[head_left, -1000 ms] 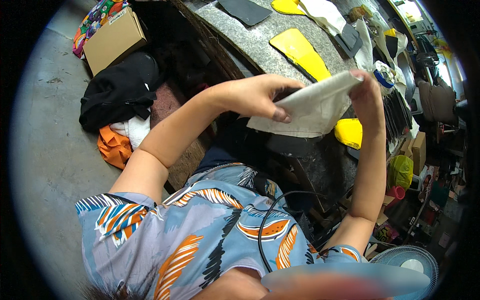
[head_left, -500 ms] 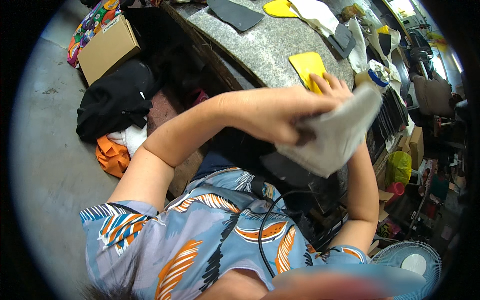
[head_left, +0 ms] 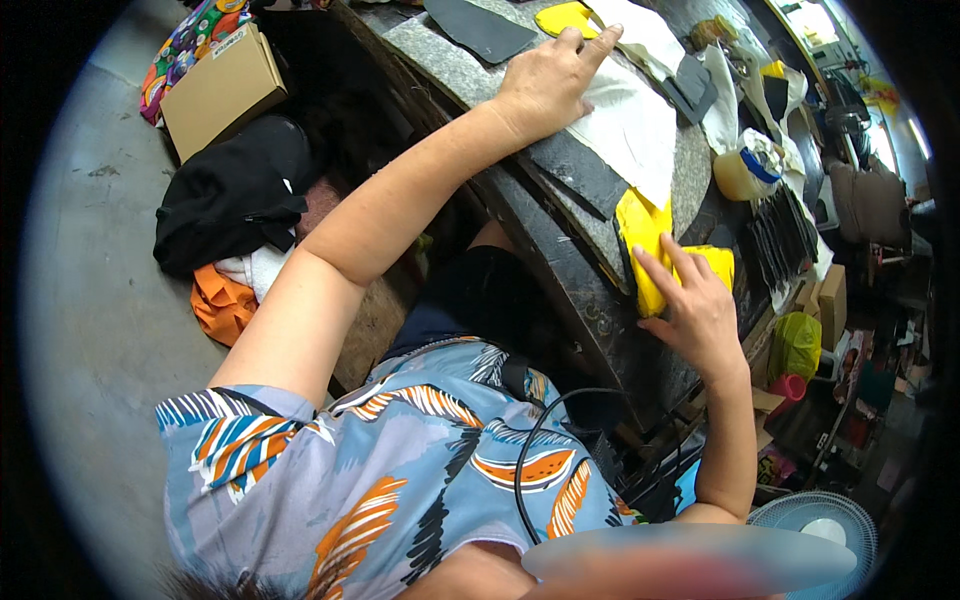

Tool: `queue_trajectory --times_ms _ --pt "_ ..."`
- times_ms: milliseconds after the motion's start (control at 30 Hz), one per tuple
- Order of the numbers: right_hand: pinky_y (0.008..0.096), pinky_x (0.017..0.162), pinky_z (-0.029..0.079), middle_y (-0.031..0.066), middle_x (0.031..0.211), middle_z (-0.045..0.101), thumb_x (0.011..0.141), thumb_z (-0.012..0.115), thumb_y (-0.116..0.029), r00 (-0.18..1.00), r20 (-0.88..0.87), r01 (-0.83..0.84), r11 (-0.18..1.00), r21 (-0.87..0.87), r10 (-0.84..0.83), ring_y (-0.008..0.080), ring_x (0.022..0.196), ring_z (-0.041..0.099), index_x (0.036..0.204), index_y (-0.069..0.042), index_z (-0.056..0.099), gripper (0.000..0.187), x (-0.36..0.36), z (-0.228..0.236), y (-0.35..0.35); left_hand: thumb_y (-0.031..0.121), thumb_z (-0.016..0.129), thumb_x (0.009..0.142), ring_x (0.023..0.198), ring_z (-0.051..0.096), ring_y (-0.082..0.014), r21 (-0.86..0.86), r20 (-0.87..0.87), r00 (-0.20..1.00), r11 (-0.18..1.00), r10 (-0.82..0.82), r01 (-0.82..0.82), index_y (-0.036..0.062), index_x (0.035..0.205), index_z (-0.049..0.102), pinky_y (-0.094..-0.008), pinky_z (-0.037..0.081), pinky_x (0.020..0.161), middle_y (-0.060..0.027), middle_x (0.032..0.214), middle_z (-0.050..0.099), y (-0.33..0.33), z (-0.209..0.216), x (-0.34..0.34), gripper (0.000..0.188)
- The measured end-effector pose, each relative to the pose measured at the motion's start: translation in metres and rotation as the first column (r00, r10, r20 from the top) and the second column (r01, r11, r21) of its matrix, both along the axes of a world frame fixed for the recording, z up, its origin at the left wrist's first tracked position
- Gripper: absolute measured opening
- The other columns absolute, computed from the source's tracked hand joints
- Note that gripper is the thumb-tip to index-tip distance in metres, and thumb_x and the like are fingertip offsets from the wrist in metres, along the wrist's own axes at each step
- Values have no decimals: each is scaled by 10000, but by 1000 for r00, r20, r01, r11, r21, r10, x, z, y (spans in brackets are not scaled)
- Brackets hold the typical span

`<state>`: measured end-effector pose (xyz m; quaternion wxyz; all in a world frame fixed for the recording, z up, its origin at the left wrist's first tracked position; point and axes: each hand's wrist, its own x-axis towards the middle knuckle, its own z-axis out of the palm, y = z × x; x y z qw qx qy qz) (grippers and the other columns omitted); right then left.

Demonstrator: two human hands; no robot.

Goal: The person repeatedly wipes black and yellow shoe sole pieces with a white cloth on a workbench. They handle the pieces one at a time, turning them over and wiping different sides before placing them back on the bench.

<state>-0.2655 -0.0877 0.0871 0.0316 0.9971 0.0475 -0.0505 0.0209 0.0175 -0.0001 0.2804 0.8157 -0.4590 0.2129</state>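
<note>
My left hand (head_left: 552, 84) rests at the far end of a white fabric piece (head_left: 628, 128), fingers stretched out and partly spread. The fabric lies over the speckled grey stone slab (head_left: 440, 62), and a dark grey piece (head_left: 575, 172) shows at its left edge. At the fabric's near tip sits a yellow piece with a dark edge (head_left: 640, 215). My right hand (head_left: 698, 308) lies on this yellow piece with fingers apart. Another yellow piece (head_left: 718, 262) is partly hidden behind those fingers.
A dark cut piece (head_left: 480, 30) lies on the slab's far left. A jar with a blue rim (head_left: 745, 172) stands to the right, beside a stack of black pieces (head_left: 780, 240). A cardboard box (head_left: 222, 92) and black bag (head_left: 235, 195) are at left; a fan (head_left: 820, 530) is lower right.
The whitish piece that my left hand held up in front of me now lies flat on the slab. My left hand has moved away to the far side; my right hand has come nearer.
</note>
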Motion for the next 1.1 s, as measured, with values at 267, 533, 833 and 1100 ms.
queue_trajectory --times_ms 267,533,833,1100 --pt "324 774 532 108 1006 659 691 639 90 838 489 -5 894 448 -240 223 871 653 1069 -48 635 403 -18 35 -29 331 836 729 1021 629 -242 -106 242 967 993 84 -60 210 1368 524 -331 568 774 -119 1086 616 14 8 -4 722" --pt "304 936 484 105 1151 594 971 563 -38 575 305 -43 344 938 -759 150 1051 595 1285 -27 491 323 7 57 -80 296 731 839 1144 560 -251 79 57 891 891 -451 447 142 1125 681 -382 439 996 -55 1165 633 38 -5 -23 329" --pt "332 921 510 83 1159 595 909 557 -30 775 -120 107 -58 993 -620 160 1041 596 1362 -75 512 458 100 9 -108 207 757 765 1188 534 -292 51 -60 909 909 -412 415 132 1234 635 -397 376 1091 -92 1234 621 67 -9 -20 490" --pt "250 884 504 55 1102 625 868 596 8 891 -83 62 -62 996 -446 126 1000 595 1323 -58 550 462 170 -57 -103 332 771 644 1112 595 -271 -26 -113 913 920 -392 391 133 1455 413 -375 403 1060 -118 1124 668 71 -10 -25 909"
